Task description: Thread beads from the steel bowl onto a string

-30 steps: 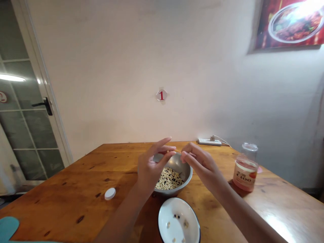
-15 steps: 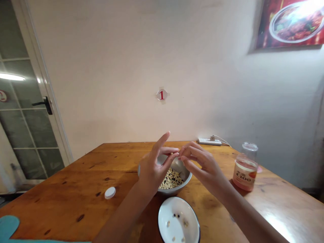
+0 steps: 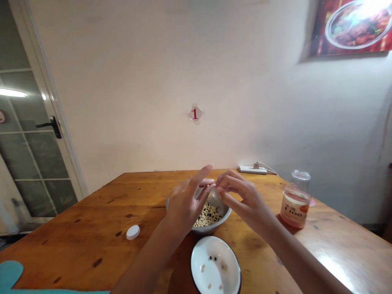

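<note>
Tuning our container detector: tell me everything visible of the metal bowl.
The metal bowl is round and silver-grey, with a smooth-looking wall. It stands upright on the wooden table, partly filled with pale and dark bean-like pieces, just beyond the white bowl. The left hand and right hand partly hide it; contact is unclear.

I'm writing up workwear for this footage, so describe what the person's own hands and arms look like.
The left hand and right hand are bare, five-fingered human hands without gloves. No rings, watch, bracelet or markings can be made out. No sleeve shows on either forearm within the picture.
</note>
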Tool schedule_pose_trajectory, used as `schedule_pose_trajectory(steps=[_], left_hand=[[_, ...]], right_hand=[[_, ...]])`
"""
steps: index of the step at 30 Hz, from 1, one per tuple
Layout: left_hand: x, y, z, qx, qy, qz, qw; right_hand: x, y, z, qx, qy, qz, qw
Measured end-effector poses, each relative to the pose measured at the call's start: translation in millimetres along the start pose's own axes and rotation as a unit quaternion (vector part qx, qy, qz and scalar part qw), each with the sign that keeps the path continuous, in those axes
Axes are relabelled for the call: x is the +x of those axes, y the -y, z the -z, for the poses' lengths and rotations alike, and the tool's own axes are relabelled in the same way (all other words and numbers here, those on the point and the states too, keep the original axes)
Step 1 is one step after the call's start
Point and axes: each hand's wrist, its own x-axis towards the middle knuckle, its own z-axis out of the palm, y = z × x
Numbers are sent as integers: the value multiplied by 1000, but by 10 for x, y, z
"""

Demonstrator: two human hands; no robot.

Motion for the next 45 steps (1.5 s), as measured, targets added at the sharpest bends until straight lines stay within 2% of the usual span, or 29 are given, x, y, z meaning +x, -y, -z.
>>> schedule_pose_trajectory(steps=[8,11,14,19,21,23,26,29,33,41,45], left_hand=[[8,39,58,112,27,-129,985],[9,29,59,133,41,-152,978],[10,16,29,128,37,-156,979],[49,13,-19,97,3,-69,993],[76,30,-7,33,13,-20,999],[97,64,16,-72,53,40,995],[107,137,33,-237,132,154,950],[99,200,6,-314,143,225,911],[97,226,-33,-318,128,233,910],[95,176,-37,-233,109,170,951],[97,149,-36,-219,92,146,960]], right_hand=[[-11,-27,-21,-128,-1,41,991],[-19,-63,-28,-163,10,28,986],[-5,-110,-16,-150,18,16,988],[46,-152,28,-70,7,-16,997],[62,-155,44,-45,-3,-30,999],[73,-162,53,-21,-3,-40,999],[81,-188,52,8,4,-53,999],[83,-224,35,29,10,-71,997],[77,-263,5,67,22,-111,991],[66,-294,-44,132,35,-144,980],[75,-275,-30,142,56,-158,975]])
